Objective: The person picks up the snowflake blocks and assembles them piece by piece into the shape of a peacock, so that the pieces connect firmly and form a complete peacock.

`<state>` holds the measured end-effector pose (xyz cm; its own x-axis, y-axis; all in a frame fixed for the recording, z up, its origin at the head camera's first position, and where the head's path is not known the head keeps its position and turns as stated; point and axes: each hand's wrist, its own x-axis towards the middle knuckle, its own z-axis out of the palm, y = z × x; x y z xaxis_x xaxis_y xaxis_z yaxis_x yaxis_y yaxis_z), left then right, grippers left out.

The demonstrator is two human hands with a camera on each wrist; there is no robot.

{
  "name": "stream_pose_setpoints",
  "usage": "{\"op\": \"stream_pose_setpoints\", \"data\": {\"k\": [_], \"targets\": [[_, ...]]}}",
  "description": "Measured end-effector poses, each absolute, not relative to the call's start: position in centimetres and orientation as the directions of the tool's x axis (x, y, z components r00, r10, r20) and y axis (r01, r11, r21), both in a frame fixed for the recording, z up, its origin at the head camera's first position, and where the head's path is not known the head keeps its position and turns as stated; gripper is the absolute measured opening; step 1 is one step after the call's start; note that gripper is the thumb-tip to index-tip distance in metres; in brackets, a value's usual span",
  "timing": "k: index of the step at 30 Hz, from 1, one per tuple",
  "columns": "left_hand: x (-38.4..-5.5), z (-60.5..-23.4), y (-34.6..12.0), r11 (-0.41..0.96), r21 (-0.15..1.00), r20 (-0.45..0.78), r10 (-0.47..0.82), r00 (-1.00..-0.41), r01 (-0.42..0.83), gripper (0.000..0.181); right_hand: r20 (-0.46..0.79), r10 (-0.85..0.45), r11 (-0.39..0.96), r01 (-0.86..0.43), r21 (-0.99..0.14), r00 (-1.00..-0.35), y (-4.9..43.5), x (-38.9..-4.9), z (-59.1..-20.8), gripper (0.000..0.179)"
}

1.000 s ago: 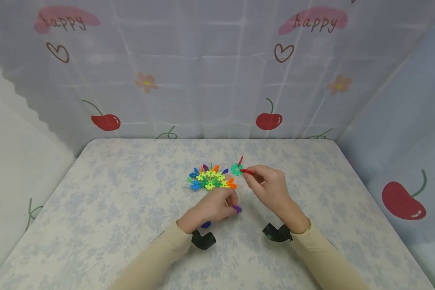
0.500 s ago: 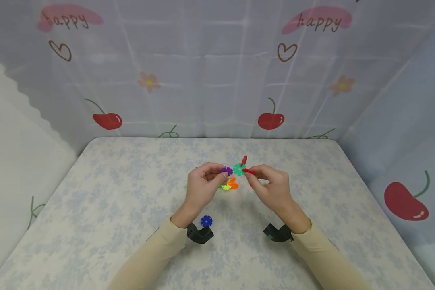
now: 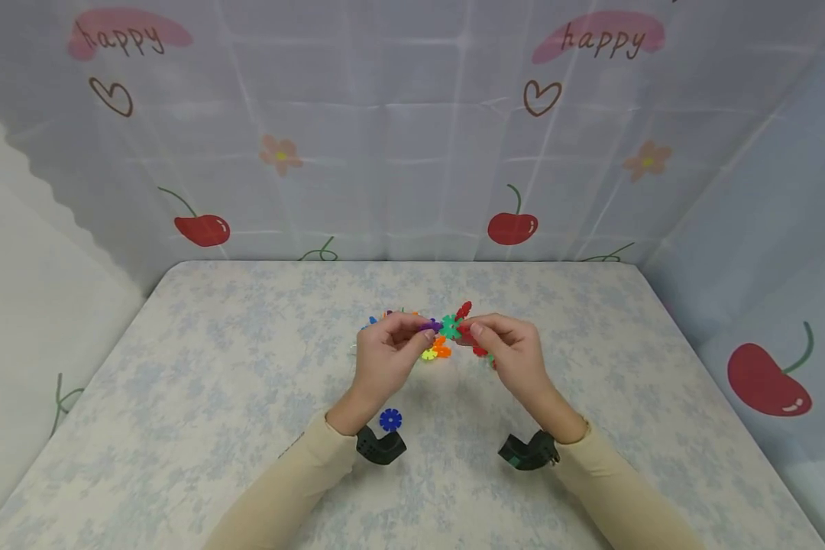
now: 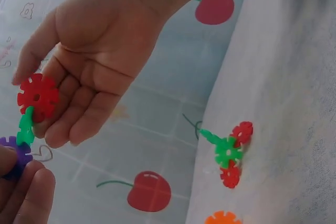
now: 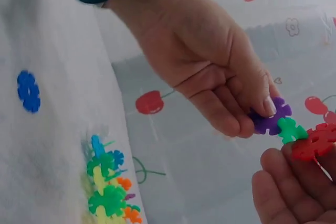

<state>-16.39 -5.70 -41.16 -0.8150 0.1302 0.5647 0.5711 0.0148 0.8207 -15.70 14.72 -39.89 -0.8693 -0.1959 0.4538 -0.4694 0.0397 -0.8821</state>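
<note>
In the head view my left hand [image 3: 385,350] pinches a notched purple plastic disc [image 5: 274,124] between thumb and fingers. Opposite it, my right hand [image 3: 513,351] holds a red disc [image 4: 38,98] that is joined to a green disc [image 3: 450,327]. A second red disc [image 3: 464,309] sticks up from the green one. Purple and green meet edge to edge between the two hands, held above the table; how deep their slots engage I cannot tell. Behind my left hand, partly hidden, lies a multicoloured cluster of joined discs [image 5: 107,198].
A loose blue disc [image 3: 390,419] lies on the patterned tabletop [image 3: 247,367] near my left wrist. Beyond my right hand is a small green-and-red joined piece [image 4: 228,152], mostly covered in the head view. A printed curtain [image 3: 385,153] hangs behind the table.
My left hand has risen from low over the table, bringing the purple disc up against the green disc. My right fingers have shifted on the red disc. The blue disc is now uncovered.
</note>
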Motion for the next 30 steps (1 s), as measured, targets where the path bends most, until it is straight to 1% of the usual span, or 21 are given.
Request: {"op": "stream_pose_setpoints", "data": {"k": [3,5,7,10,14,15,17,18,19,20,21,23,25,26,27,28,29,30], "targets": [[-16.5,-41.2,-5.8,0.057,0.739,0.658,0.158,-0.737,0.672,0.007,0.272,-0.184,0.003,-0.277,-0.961,-0.944,15.0,-15.6,-39.4,0.018],[-16.7,-41.3,-5.8,0.105,0.660,0.723,0.183,-0.667,0.744,0.008,0.176,-0.185,-0.017,-0.176,-0.984,-0.967,15.1,-15.7,-39.1,0.017],[-16.9,-41.4,-5.9,0.144,0.581,0.772,0.214,-0.599,0.801,0.008,0.111,-0.188,-0.051,-0.103,-0.993,-0.976,15.1,-15.8,-38.9,0.023],[-17.0,-41.3,-5.9,0.183,0.483,0.818,0.253,-0.516,0.856,0.011,0.078,-0.205,-0.110,-0.056,-0.992,-0.976,15.2,-15.9,-38.8,0.026],[-16.9,-40.9,-5.8,0.247,0.351,0.861,0.293,-0.415,0.903,0.015,0.092,-0.228,-0.161,-0.056,-0.985,-0.969,15.3,-15.9,-38.7,0.031],[-16.9,-40.9,-5.8,0.261,0.323,0.869,0.298,-0.394,0.910,0.016,0.100,-0.236,-0.181,-0.058,-0.982,-0.967,15.3,-15.9,-38.7,0.033],[-16.9,-40.8,-5.7,0.276,0.291,0.878,0.304,-0.370,0.916,0.016,0.113,-0.248,-0.216,-0.058,-0.975,-0.962,15.2,-15.9,-38.8,0.035],[-16.9,-40.8,-5.7,0.275,0.295,0.875,0.308,-0.374,0.915,0.016,0.114,-0.250,-0.226,-0.056,-0.972,-0.962,15.1,-15.9,-38.8,0.036],[-16.9,-40.7,-5.7,0.264,0.321,0.865,0.308,-0.395,0.909,0.015,0.112,-0.252,-0.239,-0.050,-0.970,-0.961,15.0,-15.9,-38.8,0.036],[-17.0,-40.7,-5.8,0.252,0.364,0.849,0.307,-0.431,0.897,0.015,0.105,-0.250,-0.243,-0.043,-0.969,-0.962,14.9,-15.9,-38.8,0.035],[-17.0,-40.5,-5.9,0.243,0.423,0.819,0.310,-0.483,0.873,0.014,0.095,-0.242,-0.230,-0.038,-0.972,-0.966,14.8,-15.9,-38.7,0.032],[-17.1,-40.2,-6.4,0.253,0.573,0.708,0.327,-0.626,0.780,0.022,0.064,-0.219,-0.194,-0.021,-0.981,-0.974,14.7,-15.8,-38.6,0.026],[-17.2,-39.6,-7.2,0.332,0.715,0.516,0.345,-0.784,0.616,0.031,0.030,-0.182,-0.152,-0.002,-0.988,-0.983,14.7,-15.9,-38.4,0.019],[-17.2,-39.3,-7.7,0.402,0.751,0.394,0.363,-0.845,0.523,0.035,0.017,-0.162,-0.144,0.007,-0.989,-0.987,14.8,-15.9,-38.3,0.018],[-17.3,-39.1,-8.1,0.488,0.757,0.258,0.386,-0.886,0.434,0.038,0.006,-0.142,-0.142,0.014,-0.990,-0.990,14.9,-16.0,-38.2,0.016],[-17.3,-38.9,-8.4,0.577,0.736,0.115,0.409,-0.905,0.354,0.041,-0.008,-0.122,-0.151,0.027,-0.988,-0.992,15.0,-16.1,-38.1,0.016],[-17.3,-38.9,-8.7,0.658,0.692,-0.020,0.430,-0.903,0.298,0.040,-0.023,-0.106,-0.167,0.040,-0.985,-0.994,15.1,-16.2,-38.0,0.015],[-17.3,-39.0,-8.9,0.723,0.644,-0.147,0.438,-0.887,0.251,0.037,-0.037,-0.092,-0.189,0.054,-0.981,-0.995,15.2,-16.3,-38.0,0.015]]}}
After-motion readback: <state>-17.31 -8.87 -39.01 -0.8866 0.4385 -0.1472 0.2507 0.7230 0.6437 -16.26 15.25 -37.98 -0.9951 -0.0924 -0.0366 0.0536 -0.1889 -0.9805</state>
